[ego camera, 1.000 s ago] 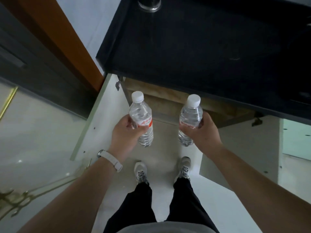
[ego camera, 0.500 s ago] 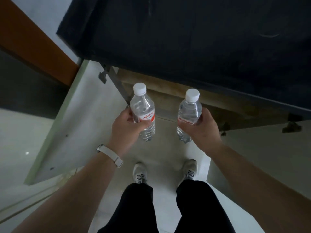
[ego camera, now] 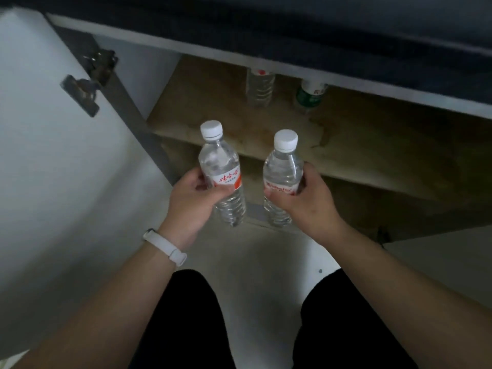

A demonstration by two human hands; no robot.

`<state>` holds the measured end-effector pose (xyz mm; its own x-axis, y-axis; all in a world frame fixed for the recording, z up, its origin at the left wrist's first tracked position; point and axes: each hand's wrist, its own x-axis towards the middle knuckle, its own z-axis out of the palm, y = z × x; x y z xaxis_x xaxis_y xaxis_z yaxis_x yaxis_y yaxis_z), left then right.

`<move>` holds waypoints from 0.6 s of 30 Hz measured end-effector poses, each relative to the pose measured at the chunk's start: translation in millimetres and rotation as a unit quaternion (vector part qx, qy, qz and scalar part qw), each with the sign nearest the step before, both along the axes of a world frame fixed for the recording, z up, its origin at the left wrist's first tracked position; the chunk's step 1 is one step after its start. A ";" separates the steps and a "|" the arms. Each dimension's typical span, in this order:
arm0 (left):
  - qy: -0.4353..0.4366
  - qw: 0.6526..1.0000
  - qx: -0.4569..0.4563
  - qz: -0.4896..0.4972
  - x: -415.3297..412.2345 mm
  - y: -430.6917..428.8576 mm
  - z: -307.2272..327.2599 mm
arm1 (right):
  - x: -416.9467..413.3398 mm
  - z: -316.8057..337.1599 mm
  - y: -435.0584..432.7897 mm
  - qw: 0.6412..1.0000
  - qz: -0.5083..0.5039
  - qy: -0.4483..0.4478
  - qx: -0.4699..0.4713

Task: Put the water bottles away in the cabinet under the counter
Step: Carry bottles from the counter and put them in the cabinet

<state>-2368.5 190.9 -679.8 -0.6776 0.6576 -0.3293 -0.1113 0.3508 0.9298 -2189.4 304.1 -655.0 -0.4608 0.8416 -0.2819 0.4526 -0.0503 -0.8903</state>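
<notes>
Camera has dropped: the open cabinet [ego camera: 346, 145] now shows inside, with 2 stored bottles [ego camera: 260, 89] at its back.
Curled fingers of the left hand [ego camera: 191, 206] grip the left bottle [ego camera: 222, 166], those of the right hand [ego camera: 311, 206] the right bottle [ego camera: 283, 171], both upright before the shelf edge; these 2 are not yet placed.

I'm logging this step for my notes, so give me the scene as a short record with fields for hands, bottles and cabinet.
Left hand: grips left bottle, upright, white cap, red label
Right hand: grips right bottle, upright, white cap
Cabinet door: open, swung left
Shelf: clear bottle and green-labelled bottle standing at the back
Status: held bottles not yet on the shelf
</notes>
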 end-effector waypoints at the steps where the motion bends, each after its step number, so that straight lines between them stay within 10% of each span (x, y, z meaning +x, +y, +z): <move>1: 0.004 1.000 0.013 -0.005 -4.1 5.3 -4.1 | -3.6 -4.8 4.0 1.000 0.002 0.011 0.013; 18: 0.060 0.987 0.145 -0.020 -62.3 58.4 42.5 | -44.7 11.7 53.1 0.985 0.013 0.117 0.124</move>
